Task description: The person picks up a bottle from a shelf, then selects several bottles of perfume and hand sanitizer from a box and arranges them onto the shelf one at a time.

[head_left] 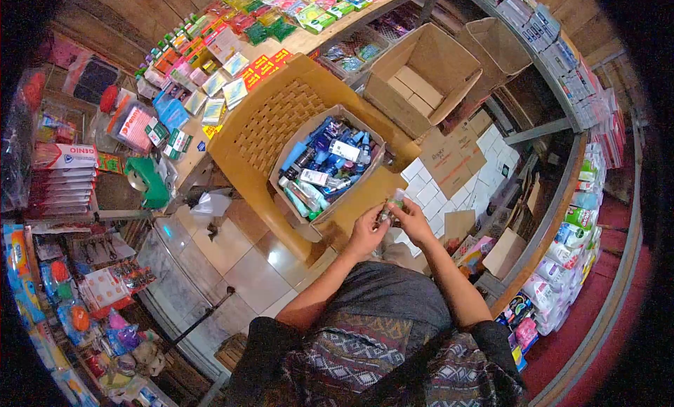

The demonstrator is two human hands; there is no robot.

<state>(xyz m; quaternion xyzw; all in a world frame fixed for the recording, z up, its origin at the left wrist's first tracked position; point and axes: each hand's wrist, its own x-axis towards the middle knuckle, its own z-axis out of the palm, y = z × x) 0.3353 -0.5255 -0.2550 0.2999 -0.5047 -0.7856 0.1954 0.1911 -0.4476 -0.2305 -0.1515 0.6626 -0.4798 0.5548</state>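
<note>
A small bottle with a clear, pale top [399,195] is held between my two hands, in front of my body. My left hand [367,233] has its fingers closed around the lower part. On the other side, the fingers of my right hand [413,224] grip it near the top. Its label is too small to read. Just beyond my hands, a cardboard box [380,156] rests on the seat of a tan plastic chair [270,105]. Several bottles [344,151] in blue, teal, white and dark colours lie jumbled inside the box.
An open cardboard box [449,73] stands behind the chair to the right. Flattened cardboard [453,161] lies on white tiles. Packed goods cover the wooden counter [309,45]. A shelf with pouches [579,231] curves along the right; hanging packets [116,284] line the left.
</note>
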